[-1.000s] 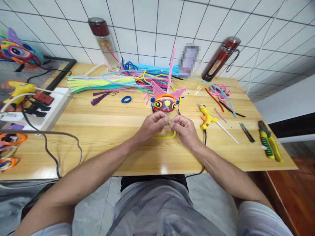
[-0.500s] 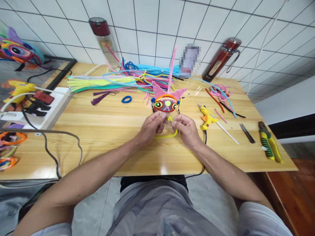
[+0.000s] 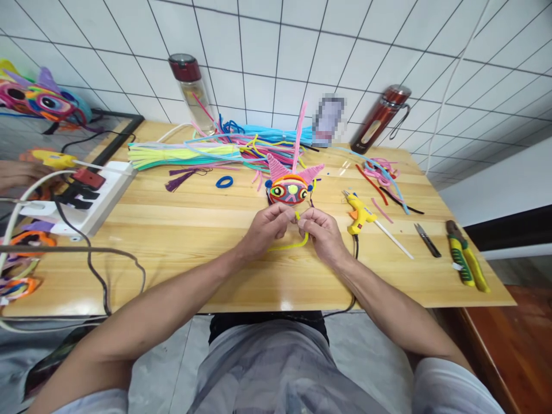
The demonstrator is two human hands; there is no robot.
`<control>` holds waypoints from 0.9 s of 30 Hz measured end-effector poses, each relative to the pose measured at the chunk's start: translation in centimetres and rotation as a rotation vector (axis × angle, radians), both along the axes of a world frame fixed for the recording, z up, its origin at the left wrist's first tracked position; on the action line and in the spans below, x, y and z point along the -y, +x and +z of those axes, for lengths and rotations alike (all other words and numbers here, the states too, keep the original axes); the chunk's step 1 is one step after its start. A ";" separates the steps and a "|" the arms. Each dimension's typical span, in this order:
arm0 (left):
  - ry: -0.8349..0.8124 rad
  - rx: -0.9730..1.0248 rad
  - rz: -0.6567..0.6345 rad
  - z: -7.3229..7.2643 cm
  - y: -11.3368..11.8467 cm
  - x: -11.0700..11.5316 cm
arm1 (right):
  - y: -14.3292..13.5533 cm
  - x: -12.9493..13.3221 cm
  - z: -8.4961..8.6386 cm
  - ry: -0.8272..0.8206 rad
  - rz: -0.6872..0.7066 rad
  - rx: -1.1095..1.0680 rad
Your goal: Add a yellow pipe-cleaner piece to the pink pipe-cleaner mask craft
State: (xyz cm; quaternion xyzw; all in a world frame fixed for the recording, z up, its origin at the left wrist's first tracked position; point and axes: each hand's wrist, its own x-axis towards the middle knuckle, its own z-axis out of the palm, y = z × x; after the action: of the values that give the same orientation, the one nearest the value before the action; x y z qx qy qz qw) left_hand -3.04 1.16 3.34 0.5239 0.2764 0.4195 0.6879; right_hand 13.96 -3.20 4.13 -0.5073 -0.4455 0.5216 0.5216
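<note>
Between my two hands a bent yellow pipe cleaner (image 3: 297,244) is pinched, its tail hanging down and running left under my left hand. My left hand (image 3: 268,229) is closed on one part of it. My right hand (image 3: 321,231) has thumb and fingers pressed together on the other side, close to the left fingertips. Just beyond the fingertips lies a colourful mask-like figure (image 3: 290,190) with pink pointed ears, yellow ringed eyes and a tall pink strip rising behind it.
Pipe cleaner bundles (image 3: 185,156) lie at the back, near a glass bottle (image 3: 196,98) and a red flask (image 3: 380,118). On the right are a yellow glue gun (image 3: 360,213), a cutter (image 3: 428,240) and pliers (image 3: 466,256). A power strip (image 3: 95,201) and another person's hand (image 3: 19,177) are at left.
The camera view has shifted, so the table contents sit slightly lower. Another person's hand has appeared at the left glue gun. My fingertips have drawn closer around the yellow bend.
</note>
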 end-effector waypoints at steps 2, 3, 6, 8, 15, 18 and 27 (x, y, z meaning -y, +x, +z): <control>-0.008 0.007 -0.023 0.1 0.0 0.0 | 0.0 0.0 0.2 -0.003 0.001 -0.017; -0.014 0.009 -0.032 0.2 0.0 0.0 | 0.0 0.0 0.2 -0.002 0.002 -0.023; -0.037 0.009 -0.048 0.4 0.0 -0.1 | -0.1 0.0 0.5 0.006 0.004 -0.019; -0.047 0.001 -0.049 0.5 0.1 0.0 | -0.1 0.0 0.5 0.020 -0.011 0.008; 0.274 -0.173 0.155 -0.1 0.2 0.6 | 0.1 0.3 0.4 0.114 -0.044 0.190; 0.518 -0.252 0.283 -0.8 0.3 0.7 | 0.0 0.5 0.3 0.169 -0.078 0.288; 0.755 -0.312 0.337 -0.7 0.4 1.0 | 0.4 0.7 0.6 0.270 -0.079 0.477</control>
State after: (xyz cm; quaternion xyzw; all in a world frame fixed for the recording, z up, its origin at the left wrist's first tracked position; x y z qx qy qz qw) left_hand -2.65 0.16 2.64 0.7433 0.2859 0.5130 0.3203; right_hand 14.34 -3.95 4.75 -0.5588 -0.6010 0.3025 0.4847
